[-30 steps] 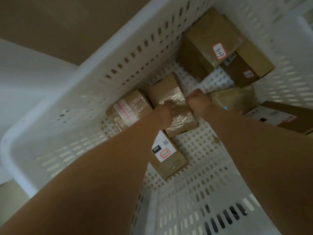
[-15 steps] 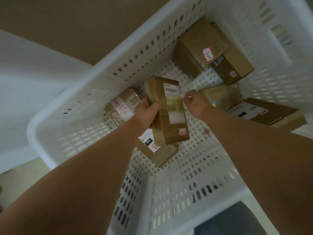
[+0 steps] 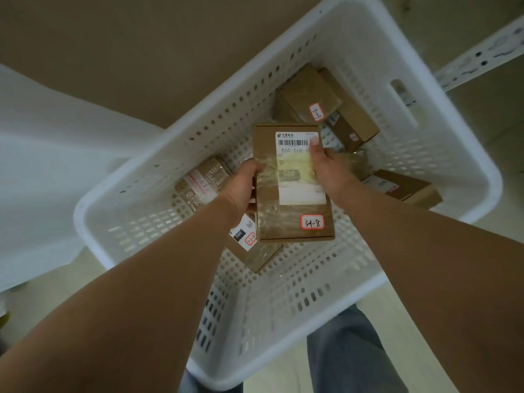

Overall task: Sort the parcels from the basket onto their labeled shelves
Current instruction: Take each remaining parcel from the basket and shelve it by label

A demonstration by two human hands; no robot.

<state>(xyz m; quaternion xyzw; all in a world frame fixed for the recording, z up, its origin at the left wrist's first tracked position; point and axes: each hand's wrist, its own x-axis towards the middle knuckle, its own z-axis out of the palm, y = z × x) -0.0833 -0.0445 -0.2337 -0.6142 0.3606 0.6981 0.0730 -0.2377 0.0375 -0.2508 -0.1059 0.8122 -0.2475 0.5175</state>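
Note:
I hold a flat brown cardboard parcel (image 3: 292, 219) over the white perforated basket (image 3: 283, 293), label side up. It bears a white shipping label and a red-bordered sticker reading 34-8. My left hand (image 3: 241, 185) grips its left edge and my right hand (image 3: 326, 165) grips its right edge, thumb on the label. Several more brown parcels lie in the basket: a tape-wrapped one (image 3: 201, 180) at left, one with a 060 label (image 3: 249, 245) under the held parcel, two stacked boxes (image 3: 312, 95) at the back, and one (image 3: 402, 188) at right.
A white shelf upright with holes (image 3: 479, 55) crosses the top right corner. A white surface (image 3: 42, 165) lies left of the basket. My jeans-clad legs (image 3: 346, 350) show below the basket's near rim, over pale floor.
The parcel has risen out of the basket and been turned face up, so its label and the 34-8 sticker now show. Both hands moved up with it; the view has pulled back.

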